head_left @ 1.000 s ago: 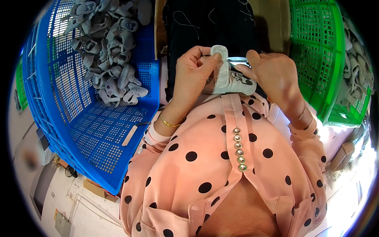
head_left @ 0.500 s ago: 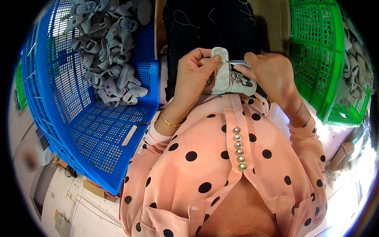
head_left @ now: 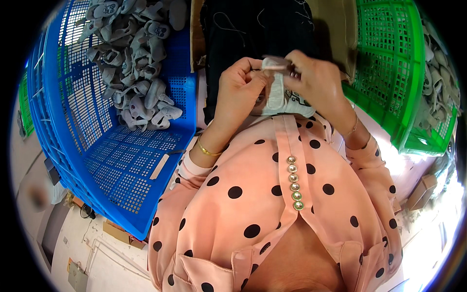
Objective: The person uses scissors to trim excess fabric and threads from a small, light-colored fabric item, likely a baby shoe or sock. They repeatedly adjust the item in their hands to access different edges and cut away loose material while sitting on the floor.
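Note:
A pale grey-white shoe upper [head_left: 296, 108] with a dark printed pattern lies over my lap, close to my shirt. My left hand [head_left: 240, 90] is closed, pinching the edge of its upright strap [head_left: 277, 95] between thumb and fingers. My right hand [head_left: 317, 80] is curled round small metal snips [head_left: 278, 63], whose blade crosses the top of the strap. Motion smears the blade and the right fingertips, so I cannot tell whether the blade touches the strap. The right hand covers part of the upper.
On my left a blue plastic basket [head_left: 126, 165] holds a heap of grey shoe uppers [head_left: 138, 92]. A green basket [head_left: 389, 73] stands on my right, with more uppers [head_left: 438, 87] beyond it. Cardboard [head_left: 340, 34] sits ahead, around my dark trousers [head_left: 258, 34] with loose threads.
My right hand has moved up and slightly left with the snips, from beside the strap to its top end. The left hand keeps its grip almost in the same place.

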A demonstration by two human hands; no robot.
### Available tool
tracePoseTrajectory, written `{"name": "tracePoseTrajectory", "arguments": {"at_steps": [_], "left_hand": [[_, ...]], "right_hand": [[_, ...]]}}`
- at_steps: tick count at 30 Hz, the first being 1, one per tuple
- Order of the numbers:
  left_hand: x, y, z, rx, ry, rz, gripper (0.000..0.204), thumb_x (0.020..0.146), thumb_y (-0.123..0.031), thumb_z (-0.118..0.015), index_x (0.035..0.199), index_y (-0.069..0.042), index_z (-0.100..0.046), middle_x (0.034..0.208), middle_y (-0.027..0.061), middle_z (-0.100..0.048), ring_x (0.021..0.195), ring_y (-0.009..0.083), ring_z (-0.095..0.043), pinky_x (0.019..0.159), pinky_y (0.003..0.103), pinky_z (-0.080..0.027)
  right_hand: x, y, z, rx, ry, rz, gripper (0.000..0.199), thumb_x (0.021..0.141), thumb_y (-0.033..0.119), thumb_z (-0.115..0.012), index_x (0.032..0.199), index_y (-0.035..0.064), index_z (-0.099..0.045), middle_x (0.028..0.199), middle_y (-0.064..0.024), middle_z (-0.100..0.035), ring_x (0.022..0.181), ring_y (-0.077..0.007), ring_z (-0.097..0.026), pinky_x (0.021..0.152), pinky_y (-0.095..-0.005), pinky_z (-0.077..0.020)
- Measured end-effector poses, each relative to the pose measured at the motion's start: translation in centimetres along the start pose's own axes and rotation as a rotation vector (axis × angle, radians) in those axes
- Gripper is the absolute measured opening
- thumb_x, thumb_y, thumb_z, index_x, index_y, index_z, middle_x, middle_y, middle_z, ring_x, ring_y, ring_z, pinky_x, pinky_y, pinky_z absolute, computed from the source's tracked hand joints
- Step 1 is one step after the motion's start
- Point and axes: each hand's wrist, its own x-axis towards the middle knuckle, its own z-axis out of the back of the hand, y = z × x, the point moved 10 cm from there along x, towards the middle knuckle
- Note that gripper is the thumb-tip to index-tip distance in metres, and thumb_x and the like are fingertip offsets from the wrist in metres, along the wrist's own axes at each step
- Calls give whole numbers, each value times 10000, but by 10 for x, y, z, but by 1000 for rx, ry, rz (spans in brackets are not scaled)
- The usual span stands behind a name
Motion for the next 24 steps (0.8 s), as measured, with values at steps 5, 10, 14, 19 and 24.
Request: {"name": "tracePoseTrajectory", "arguments": {"at_steps": [5,10,14,19,24], "left_hand": [[0,-4,7,15,-58,10,116,923,-80,-646,963,28,-638,651,-13,-617,549,5,-511,497,166,-394],[2,-3,3,0,-31,14,122,919,-98,-662,933,20,-634,663,-2,-631,566,11,-536,506,166,-409],[2,0,9,-20,-53,39,117,918,-98,-662,927,15,-633,686,8,-644,584,21,-557,517,172,-430],[4,4,10,-89,-51,74,117,916,-97,-663,935,15,-636,727,30,-668,607,43,-591,556,188,-482],[4,2,9,-95,-46,73,131,916,-100,-666,947,23,-636,741,42,-678,627,56,-615,578,195,-500]], "right_hand": [[8,-45,33,92,-165,-263,259,834,261,-701,1027,124,-597,743,-106,-676,682,-296,-682,589,-372,-524],[-5,0,-3,-51,175,-78,308,827,311,-722,980,86,-579,666,-96,-639,595,-287,-654,536,-361,-492],[5,-52,29,-98,-42,-283,305,869,322,-683,1029,104,-542,693,-112,-650,654,-306,-672,539,-375,-491],[-6,-1,25,36,67,24,459,851,510,-642,827,66,-528,608,-93,-604,552,-293,-615,470,-358,-463],[-7,12,24,-212,80,132,471,844,507,-642,704,90,-474,526,-68,-515,473,-252,-549,415,-347,-407]]}}
